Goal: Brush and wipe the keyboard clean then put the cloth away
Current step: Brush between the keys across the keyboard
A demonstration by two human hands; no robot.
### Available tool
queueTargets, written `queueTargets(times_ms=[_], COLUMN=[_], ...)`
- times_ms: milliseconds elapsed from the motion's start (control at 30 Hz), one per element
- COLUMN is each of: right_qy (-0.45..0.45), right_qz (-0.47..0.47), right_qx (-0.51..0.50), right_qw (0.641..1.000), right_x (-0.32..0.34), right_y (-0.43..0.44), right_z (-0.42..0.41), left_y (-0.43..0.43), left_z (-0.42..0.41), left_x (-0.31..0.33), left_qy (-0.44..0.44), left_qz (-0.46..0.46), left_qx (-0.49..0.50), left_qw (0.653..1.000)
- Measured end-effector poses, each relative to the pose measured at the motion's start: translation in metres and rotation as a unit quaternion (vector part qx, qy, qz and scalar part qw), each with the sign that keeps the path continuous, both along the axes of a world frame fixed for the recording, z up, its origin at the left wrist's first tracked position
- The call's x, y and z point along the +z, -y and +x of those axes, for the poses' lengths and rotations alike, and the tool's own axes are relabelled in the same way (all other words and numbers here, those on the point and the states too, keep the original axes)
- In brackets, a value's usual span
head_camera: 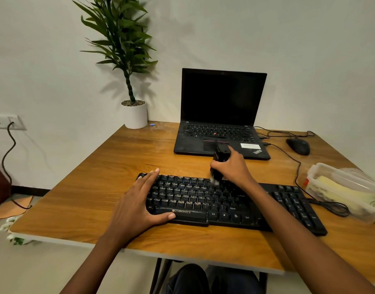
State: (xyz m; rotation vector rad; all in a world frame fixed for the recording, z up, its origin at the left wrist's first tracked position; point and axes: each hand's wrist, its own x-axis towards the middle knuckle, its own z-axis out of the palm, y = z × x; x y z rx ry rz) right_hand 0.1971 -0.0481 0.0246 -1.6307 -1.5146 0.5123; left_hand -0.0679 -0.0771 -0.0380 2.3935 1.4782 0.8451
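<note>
Pale wall is filling the background, and I am looking down through the head camera at a person sitting at a wooden table (pixel 93 177). At the far left, a black cable is hanging from a wall socket (pixel 4 122) toward the floor. Moving right, a tall green plant (pixel 122 39) is standing in a white pot (pixel 136 116) at the table's far left corner, with a small blue object (pixel 152 124) lying just beside it.

Nearer to me, the left grip (pixel 139 202) is lying flat and spread on the left end of the black keyboard (pixel 224 200). Its fingers are stretching straight across the keys and its thumb is resting along the front edge by the space bar. It is holding nothing. The keyboard is lying across the near middle of the table, slightly angled.

Right of centre, the right grip (pixel 233 168) is wrapping its fingers round a black brush (pixel 219 162). It is holding the brush roughly upright, with the pale bristles touching the top rows of keys. The bristle end is looking blurred.

Behind that, an open black laptop (pixel 222 115) is sitting with a dark screen. Further right, a black mouse (pixel 298 146) is resting near the far edge. At the far right, a clear plastic container (pixel 343 187) is sitting near the keyboard's right end. Something pale yellow is lying inside, and I am unable to tell what it is.
</note>
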Motion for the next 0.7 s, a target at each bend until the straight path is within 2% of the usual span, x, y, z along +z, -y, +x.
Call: queueTargets(times_ms=[33,100,167,233,267,367,467,600,700], right_qy=[0.008,-0.034,-0.082,-0.052,-0.024,0.038,-0.008,-0.020,-0.039], right_qz=[0.027,0.053,0.013,-0.050,-0.049,0.033,0.035,-0.082,-0.035], right_qx=[-0.017,-0.027,-0.016,0.000,-0.006,-0.041,-0.027,-0.012,-0.036], right_qw=[0.999,0.998,0.996,0.997,0.998,0.998,0.999,0.996,0.998], right_x=[0.001,0.001,-0.002,-0.006,-0.006,-0.003,-0.005,0.003,0.014], right_y=[-0.001,-0.002,-0.002,-0.004,-0.005,-0.006,0.001,0.004,0.000], right_z=[0.000,0.001,0.001,0.000,-0.001,-0.002,-0.010,-0.014,-0.012], left_y=[0.000,0.000,-0.001,-0.002,-0.002,-0.002,-0.002,-0.002,-0.002], left_z=[0.000,0.000,0.000,0.000,0.000,0.000,0.000,0.000,0.001], left_x=[0.000,-0.001,-0.001,-0.002,-0.002,-0.001,-0.002,-0.003,-0.002], left_qy=[0.001,-0.002,-0.007,-0.006,-0.005,-0.005,-0.003,-0.007,-0.013], left_qz=[0.001,0.000,-0.001,0.000,0.000,-0.004,-0.006,-0.009,-0.016], left_qx=[-0.001,-0.002,-0.001,-0.001,-0.002,-0.002,0.001,0.007,0.012], left_qw=[1.000,1.000,1.000,1.000,1.000,1.000,1.000,1.000,1.000])
